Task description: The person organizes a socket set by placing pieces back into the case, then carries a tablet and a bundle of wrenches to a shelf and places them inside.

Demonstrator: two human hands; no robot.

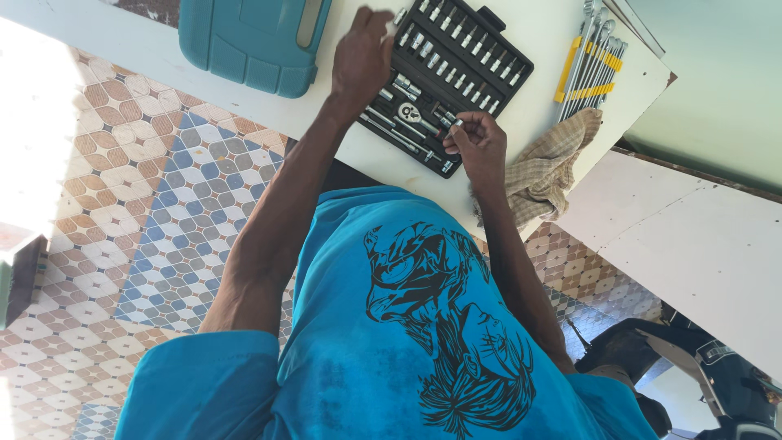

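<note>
Socket set case point(456, 77), black and open, lies on the white table point(538, 33) close to its near edge, rows of shiny sockets and bits filling its tray. In the head view, the only one, the left hand point(362, 57) reaches over the case's far left corner, fingers bent and pressed against the case edge near the top row of sockets; whether it pinches anything cannot be told. The right hand point(481, 143) sits at the near edge of the case, fingers curled tight around a small metal bit point(453, 125) held just above the lower compartments. A teal plastic case point(252, 41), closed, rests on the table just left of the black one. Toward the table's right corner lies a set of wrenches point(590, 69) in a yellow holder, and a checked cloth point(550, 167) drapes over the near edge below them. Patterned tile floor point(138, 212) shows left of the table.
</note>
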